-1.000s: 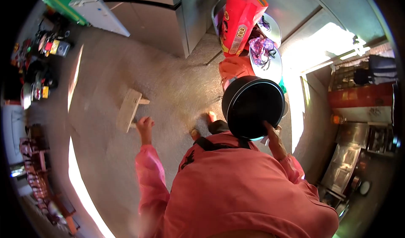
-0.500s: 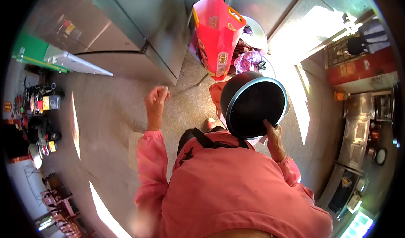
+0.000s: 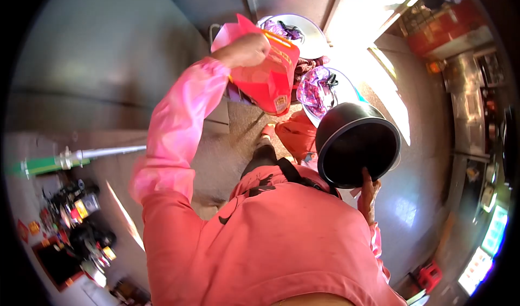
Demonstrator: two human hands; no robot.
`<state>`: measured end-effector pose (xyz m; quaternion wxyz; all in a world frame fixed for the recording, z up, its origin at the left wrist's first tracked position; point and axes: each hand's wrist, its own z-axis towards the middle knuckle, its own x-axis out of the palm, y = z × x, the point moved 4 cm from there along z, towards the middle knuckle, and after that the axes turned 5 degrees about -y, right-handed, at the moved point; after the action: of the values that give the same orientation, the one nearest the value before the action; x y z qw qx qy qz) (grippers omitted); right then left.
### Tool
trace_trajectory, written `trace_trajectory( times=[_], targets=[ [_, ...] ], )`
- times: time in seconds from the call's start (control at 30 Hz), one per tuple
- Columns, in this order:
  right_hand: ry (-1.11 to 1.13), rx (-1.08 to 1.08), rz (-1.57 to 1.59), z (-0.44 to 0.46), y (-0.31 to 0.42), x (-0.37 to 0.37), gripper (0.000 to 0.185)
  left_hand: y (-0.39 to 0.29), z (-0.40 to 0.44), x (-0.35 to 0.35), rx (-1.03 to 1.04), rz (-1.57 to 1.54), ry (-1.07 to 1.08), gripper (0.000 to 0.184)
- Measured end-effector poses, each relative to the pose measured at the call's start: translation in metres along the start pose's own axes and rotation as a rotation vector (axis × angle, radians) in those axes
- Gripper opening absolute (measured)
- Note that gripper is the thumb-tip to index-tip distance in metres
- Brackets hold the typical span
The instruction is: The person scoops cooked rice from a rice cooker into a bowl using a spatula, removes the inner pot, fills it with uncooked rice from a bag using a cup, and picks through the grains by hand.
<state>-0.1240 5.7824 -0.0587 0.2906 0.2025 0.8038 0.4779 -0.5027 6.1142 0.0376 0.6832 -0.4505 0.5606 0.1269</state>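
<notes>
My right hand [image 3: 369, 195] grips the rim of a black pot [image 3: 330, 132], its thumb inside the wall and the fingers underneath. The pot tilts so that its dark inside faces me. Over the mouth of a red shopping bag [image 3: 260, 92] with orange handle edges is my left hand [image 3: 246, 50], its fingers curled closed. What it holds, if anything, is hidden. Beside the bag, a white-rimmed basin [image 3: 349, 84] contains purple patterned cloth [image 3: 314, 92]. Behind it, another pale basin [image 3: 313, 37] has purple and dark items in it.
A tall grey metal cabinet or fridge [image 3: 108, 51] stands at the left. Motorbikes [image 3: 89, 235] are parked at the lower left. Along the right runs a steel counter [image 3: 468, 121]. A red stool [image 3: 429, 276] stands at the lower right. Bright sunlight falls across the floor.
My left hand has moved up and forward from beside my body to over the red bag. The pot has shifted right and down in view, still in my right hand. My view has turned.
</notes>
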Motion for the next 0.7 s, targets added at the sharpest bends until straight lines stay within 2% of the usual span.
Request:
trace_trajectory(
  times=[0.03, 0.1, 0.2, 0.27, 0.4, 0.7],
  targets=[
    [-0.032, 0.046, 0.007, -0.006, -0.001, 0.004, 0.036, 0.002, 0.015, 0.009, -0.069, 0.096, 0.223, 0.013],
    [-0.106, 0.099, 0.004, -0.019, 0.003, 0.015, 0.039, -0.001, 0.028, 0.024, -0.144, 0.25, 0.416, 0.019],
    [-0.204, 0.146, -0.012, -0.041, 0.015, 0.036, 0.038, 0.055, 0.055, 0.091, -0.065, 0.403, 0.627, 0.021],
    [-0.241, 0.191, -0.021, -0.053, 0.017, 0.049, 0.032, 0.077, 0.06, 0.126, -0.044, 0.442, 0.719, 0.021],
    [-0.388, 0.266, -0.029, -0.073, 0.016, 0.057, 0.034, 0.109, 0.057, 0.179, -0.042, 0.479, 0.837, 0.021],
    [-0.543, 0.372, 0.005, -0.11, 0.033, 0.068, 0.039, 0.142, 0.054, 0.218, -0.092, 0.481, 0.974, 0.022]
  ],
)
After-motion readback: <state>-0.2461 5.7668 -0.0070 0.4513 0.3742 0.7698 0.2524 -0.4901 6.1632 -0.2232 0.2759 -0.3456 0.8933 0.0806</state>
